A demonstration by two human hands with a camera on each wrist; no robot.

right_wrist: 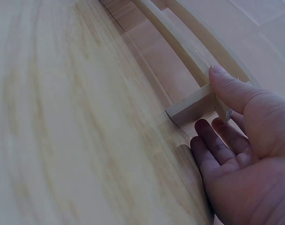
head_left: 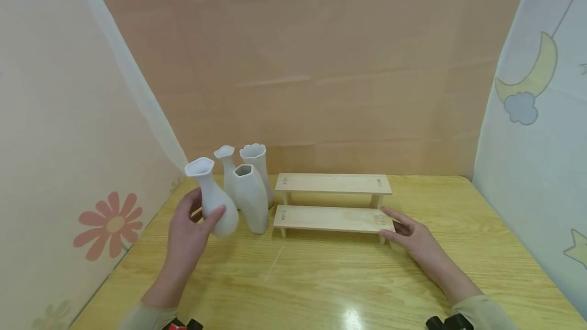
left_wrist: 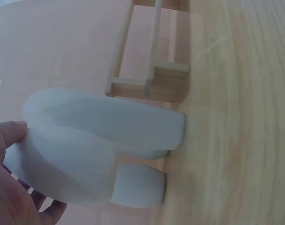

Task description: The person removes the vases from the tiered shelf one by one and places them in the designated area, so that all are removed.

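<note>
My left hand [head_left: 190, 228] grips a white vase [head_left: 219, 205] with a flared, angular mouth, thumb on one side and fingers behind. The vase tilts to the left, and in the left wrist view its base is lifted off the table. Beside it stand a white faceted vase [head_left: 252, 200], a slim-necked white vase [head_left: 224, 153] partly hidden behind, and a white vase with a scalloped rim [head_left: 254, 152]. At the right end of a two-tier wooden shelf [head_left: 332, 218], my right hand [head_left: 415, 241] holds the lower board between thumb and fingers.
The shelf and vases stand on a wood-grain table [head_left: 312, 289]. A brown backdrop [head_left: 321, 65] rises behind, with a flower-printed panel [head_left: 55, 116] on the left and a moon-printed panel [head_left: 541, 167] on the right.
</note>
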